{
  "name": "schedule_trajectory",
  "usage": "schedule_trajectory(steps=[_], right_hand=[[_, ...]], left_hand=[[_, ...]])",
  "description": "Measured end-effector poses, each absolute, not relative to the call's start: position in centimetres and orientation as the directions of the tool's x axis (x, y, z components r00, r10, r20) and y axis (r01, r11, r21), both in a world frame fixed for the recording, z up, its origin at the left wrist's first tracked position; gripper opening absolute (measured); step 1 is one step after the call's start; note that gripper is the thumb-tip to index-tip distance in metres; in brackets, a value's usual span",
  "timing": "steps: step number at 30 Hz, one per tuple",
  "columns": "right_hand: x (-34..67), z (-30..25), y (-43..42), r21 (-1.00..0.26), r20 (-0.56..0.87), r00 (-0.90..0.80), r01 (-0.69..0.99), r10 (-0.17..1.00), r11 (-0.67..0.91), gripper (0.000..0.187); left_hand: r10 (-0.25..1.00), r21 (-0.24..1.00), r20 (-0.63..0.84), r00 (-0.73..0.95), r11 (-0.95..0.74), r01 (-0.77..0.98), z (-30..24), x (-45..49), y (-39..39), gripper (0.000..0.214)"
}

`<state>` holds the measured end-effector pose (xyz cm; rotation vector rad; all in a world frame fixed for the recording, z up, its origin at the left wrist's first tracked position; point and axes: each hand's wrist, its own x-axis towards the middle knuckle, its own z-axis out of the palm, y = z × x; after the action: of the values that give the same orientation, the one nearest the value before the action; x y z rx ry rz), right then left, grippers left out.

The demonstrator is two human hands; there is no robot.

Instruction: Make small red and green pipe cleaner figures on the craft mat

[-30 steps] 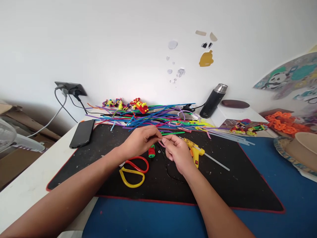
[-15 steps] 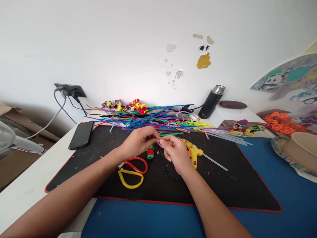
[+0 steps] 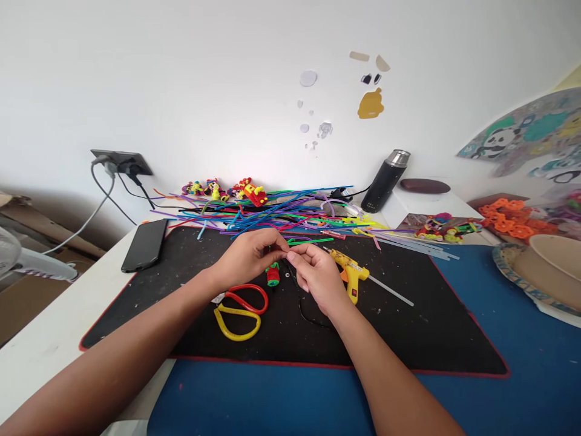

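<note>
Your left hand (image 3: 247,257) and right hand (image 3: 318,275) meet over the middle of the black mat (image 3: 422,327), fingertips touching. Both pinch a small thin piece (image 3: 287,254) between thumb and forefinger. It is almost wholly hidden by your fingers, so what it is made of cannot be told. The other fingers of each hand are curled in loosely. Just below the pinch, a little red and green figure (image 3: 273,275) lies on the mat between your hands. The scissors (image 3: 240,306), with one red handle and one yellow, lie beside your left wrist. The yellow glue gun (image 3: 347,272) rests just beyond your right hand, with a clear glue stick (image 3: 391,292) poking out toward the right. A green pipe cleaner (image 3: 313,241) lies just behind your fingertips, in front of the heap of coloured pipe cleaners (image 3: 281,212) along the mat's far edge. A dark phone (image 3: 145,244) sits at the mat's far left corner, and a black flask (image 3: 385,181) stands by the wall.
</note>
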<state>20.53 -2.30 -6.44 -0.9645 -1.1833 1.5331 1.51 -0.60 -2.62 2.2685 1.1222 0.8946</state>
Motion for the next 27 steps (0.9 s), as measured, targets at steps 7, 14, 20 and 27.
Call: schedule_trajectory(steps=[7, 14, 20, 27], right_hand=[[20.5, -6.4, -2.3, -0.977, -0.029, -0.240, -0.198, 0.970, -0.078, 0.030], [20.7, -6.2, -2.3, -0.987, -0.008, -0.194, -0.156, 0.981, -0.039, 0.028], [20.9, -6.4, -2.0, -0.993, -0.018, -0.156, -0.111, 0.988, -0.036, 0.030], [21.0, -6.9, -1.9, -0.997, -0.010, -0.166, -0.078, 0.986, -0.023, 0.034]], left_hand=[[0.841, 0.674, 0.299, 0.452, -0.521, 0.524, -2.7, 1.2, -0.5, 0.017], [0.925, 0.628, 0.097, 0.367, -0.343, 0.699, -2.5, -1.8, 0.7, 0.025], [0.931, 0.506, -0.074, 0.357, -0.273, 0.818, -3.8, -2.4, 0.4, 0.039], [0.888, 0.463, -0.216, 0.407, -0.273, 0.843, -3.7, -0.6, -0.3, 0.044]])
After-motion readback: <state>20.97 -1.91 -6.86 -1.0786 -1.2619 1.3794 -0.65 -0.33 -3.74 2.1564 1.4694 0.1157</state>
